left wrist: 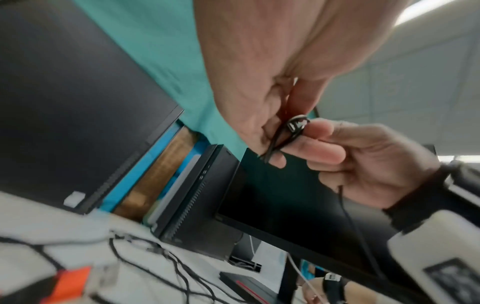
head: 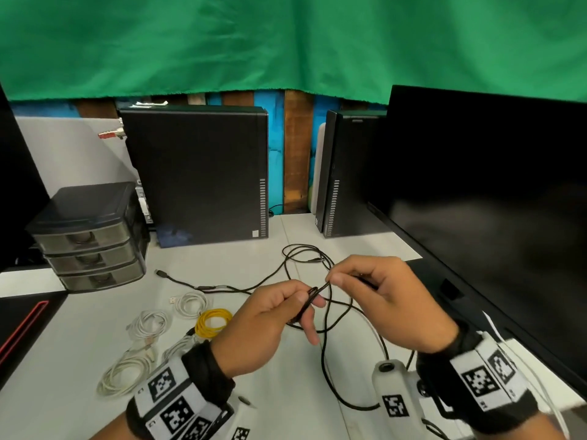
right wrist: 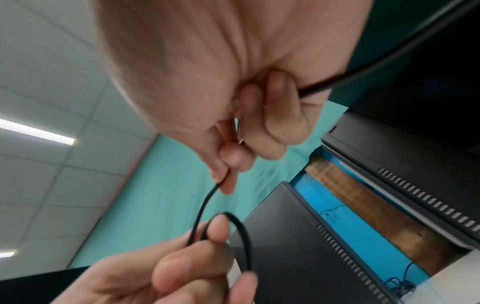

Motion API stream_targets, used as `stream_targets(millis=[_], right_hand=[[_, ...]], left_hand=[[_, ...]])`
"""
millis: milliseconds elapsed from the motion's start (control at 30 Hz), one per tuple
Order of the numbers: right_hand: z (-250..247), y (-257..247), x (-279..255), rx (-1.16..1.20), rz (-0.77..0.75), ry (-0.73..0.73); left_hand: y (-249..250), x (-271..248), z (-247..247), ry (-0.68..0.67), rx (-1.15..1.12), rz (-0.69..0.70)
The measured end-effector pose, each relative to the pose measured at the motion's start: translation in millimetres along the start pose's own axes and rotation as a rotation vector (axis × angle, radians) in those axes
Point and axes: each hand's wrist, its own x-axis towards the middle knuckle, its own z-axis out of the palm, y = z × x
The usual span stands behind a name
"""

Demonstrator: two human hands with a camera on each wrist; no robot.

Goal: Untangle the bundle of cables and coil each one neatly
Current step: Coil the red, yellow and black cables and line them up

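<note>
Even, bright indoor light is given from above; a ceiling strip light [right wrist: 39, 131] is seen glaring white. Soft shadows only. Wide-angle bending is noted at the edges. Both wrist views are smeared by motion blur, near skin overexposed and unfocused.

A thin black cable [head: 324, 341] lay in loose, crossing loops over the white bench [head: 79, 325], one plug end [head: 158, 272] stretched out to the left. A small tight loop of it was raised off the surface. To the left lay a coiled yellow cable [head: 212, 322] and three white cables [head: 149, 323], each wound in its own bundle.
</note>
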Motion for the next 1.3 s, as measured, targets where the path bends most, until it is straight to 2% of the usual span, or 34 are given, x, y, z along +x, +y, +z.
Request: stream_targets(millis=[100,200,333,400,467,567,667,767,833,900,967,1067,1167,1233,1300], right_hand=[[-3.7,0.9,0.2,0.084,0.025,0.016],[-1.2,-4.3,-2.5,0.107,0.02,-0.067],[15.5,-9.4,-8.8,0.065,0.032,-0.231],[21.7,-10.9,-11.5,0.022,0.023,-0.26],[21.1,-12.9,-11.7,0.003,-0.014,-0.225],[10.0,-8.7,-7.6,0.009,-0.043,-0.102],[-1.8,1.9,-1.4,0.086,0.0,0.035],[-3.4,11.2,3.2,0.218,0.03,0.122],[3.3,17.7,4.5,0.177,0.032,0.131],[18.5,18.7,2.7,0.045,0.045,0.033],[38.1,13.3,-0.9,-0.035,0.071,-0.117],[50.9,1.5,-7.5,-0.152,0.039,-0.261],[43.6,-10.1,-13.2,-0.253,0.002,-0.351],[36.4,-20.7,-16.5,-0.263,-0.028,-0.381],[27.9,-32.7,-17.4,-0.262,-0.066,-0.335]], left_hand=[[-1.2,0.8,0.6,-0.049,-0.143,-0.092],[-3.4,2.7,3.0,0.016,-0.159,-0.162],[-14.9,5.9,1.1,0.066,-0.039,-0.12],[-17.6,3.9,-2.6,0.065,0.043,-0.092],[-15.4,0.0,-3.5,-0.015,0.091,-0.115],[-9.9,-5.6,-2.8,-0.185,0.04,-0.157],[6.4,-9.7,-4.9,-0.243,-0.127,-0.126],[23.1,-11.6,-8.9,-0.151,-0.439,-0.083],[33.5,-11.6,-10.1,-0.049,-0.623,-0.029],[39.6,-9.5,-11.0,0.065,-0.753,0.0],[38.2,-5.2,-11.5,0.188,-0.779,0.003],[27.9,0.6,-15.3,0.322,-0.675,0.031],[15.7,3.6,-22.0,0.393,-0.336,0.082],[13.3,2.5,-20.2,0.399,-0.039,0.147],[12.0,-0.9,-13.8,0.325,0.163,0.228]])
